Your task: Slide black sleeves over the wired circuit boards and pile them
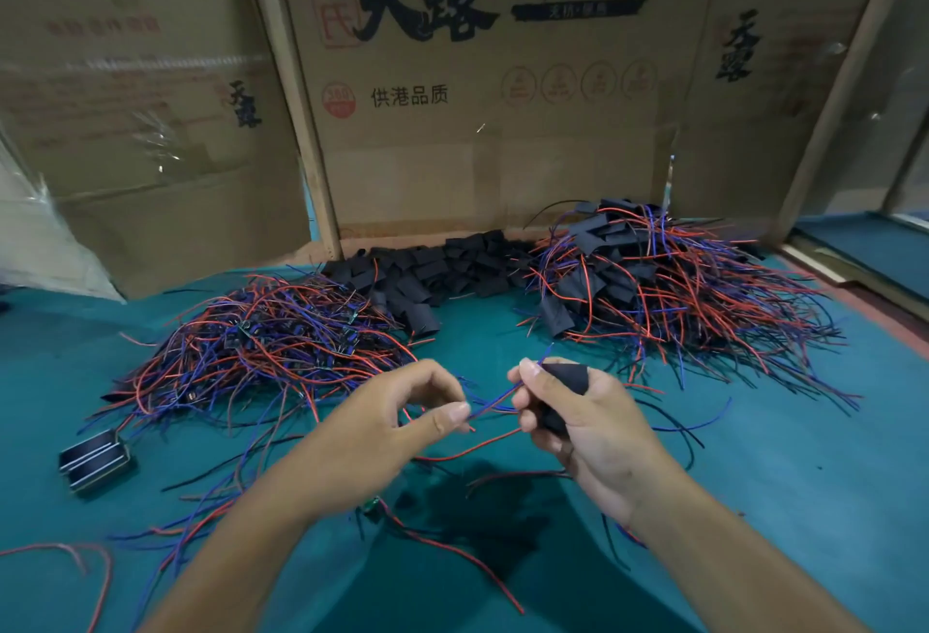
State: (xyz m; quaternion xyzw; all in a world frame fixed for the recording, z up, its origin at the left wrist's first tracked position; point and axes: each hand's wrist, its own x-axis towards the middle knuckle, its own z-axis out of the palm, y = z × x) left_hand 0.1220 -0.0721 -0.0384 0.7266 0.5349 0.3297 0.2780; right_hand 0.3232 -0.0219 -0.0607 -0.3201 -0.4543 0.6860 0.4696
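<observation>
Head view: left hand (402, 411) pinching thin blue and red wires (490, 408) between thumb and forefinger; right hand (568, 411) curled round a flat black fabric sleeve (565, 378), wires running into it. Both held above the teal cloth-covered worktop (754, 481). Behind left, tangled heap of unsleeved wired boards (261, 346); behind centre, loose pile of black sleeves (442, 270); behind right, mound of sleeved boards (653, 275). Small black ribbed block (95, 456) at left. Printed brown cardboard panels (477, 79) walling the back.
</observation>
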